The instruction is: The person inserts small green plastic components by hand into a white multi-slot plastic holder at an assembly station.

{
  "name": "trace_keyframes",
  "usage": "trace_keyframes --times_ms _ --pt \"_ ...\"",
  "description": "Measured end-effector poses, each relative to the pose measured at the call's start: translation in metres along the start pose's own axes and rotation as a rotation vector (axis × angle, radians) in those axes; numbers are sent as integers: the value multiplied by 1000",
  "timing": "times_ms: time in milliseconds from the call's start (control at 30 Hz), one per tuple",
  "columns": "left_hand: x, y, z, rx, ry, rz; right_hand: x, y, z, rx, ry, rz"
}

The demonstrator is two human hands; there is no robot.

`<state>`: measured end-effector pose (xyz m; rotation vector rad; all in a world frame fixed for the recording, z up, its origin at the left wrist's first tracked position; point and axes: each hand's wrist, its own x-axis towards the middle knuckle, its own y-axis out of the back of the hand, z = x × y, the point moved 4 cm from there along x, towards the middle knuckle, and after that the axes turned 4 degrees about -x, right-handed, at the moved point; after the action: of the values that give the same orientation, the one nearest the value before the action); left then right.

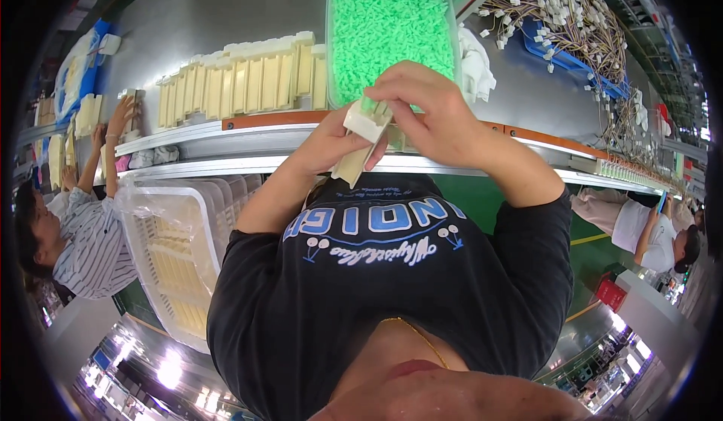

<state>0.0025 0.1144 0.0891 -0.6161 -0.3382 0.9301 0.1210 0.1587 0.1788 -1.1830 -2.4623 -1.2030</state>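
Observation:
My left hand (331, 144) is wrapped round a cream plastic housing (366, 126), a long channel-shaped part with a wider block at its upper end. It is held tilted above the bench's front edge. My right hand (428, 108) is closed at the top of the housing, its index fingertip on a small green plastic piece (367, 105). Whether that piece sits fully in the housing is hidden by the fingers. Just beyond both hands stands a clear bin (330, 41) heaped with small bright green pieces (392, 25).
A row of cream housings (241, 78) lies left of the bin. White cloth (474, 67) and a blue tray (561, 53) of wire harnesses lie right. White baskets (143, 263) with cream parts stand below the bench at left. People are at both sides, one (83, 233) reaching onto the bench.

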Motion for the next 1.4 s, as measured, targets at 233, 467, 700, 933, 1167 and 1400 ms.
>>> trace_keyframes --times_ms 233,467,700,933,1167,1400 --pt "-5 6 8 47 9 276 -10 -17 5 -27 -21 49" --pt "-66 49 33 410 -400 723 -19 -6 44 64 -214 138" --pt "-97 26 -3 736 -555 1143 -46 -16 84 -11 -352 174" --pt "-87 47 -17 403 -655 1139 -57 -26 96 -1 -374 205" --pt "-79 22 -8 1293 210 879 -63 -23 105 0 -408 223" --pt "-62 43 24 1194 168 775 -67 -32 122 115 -504 224"
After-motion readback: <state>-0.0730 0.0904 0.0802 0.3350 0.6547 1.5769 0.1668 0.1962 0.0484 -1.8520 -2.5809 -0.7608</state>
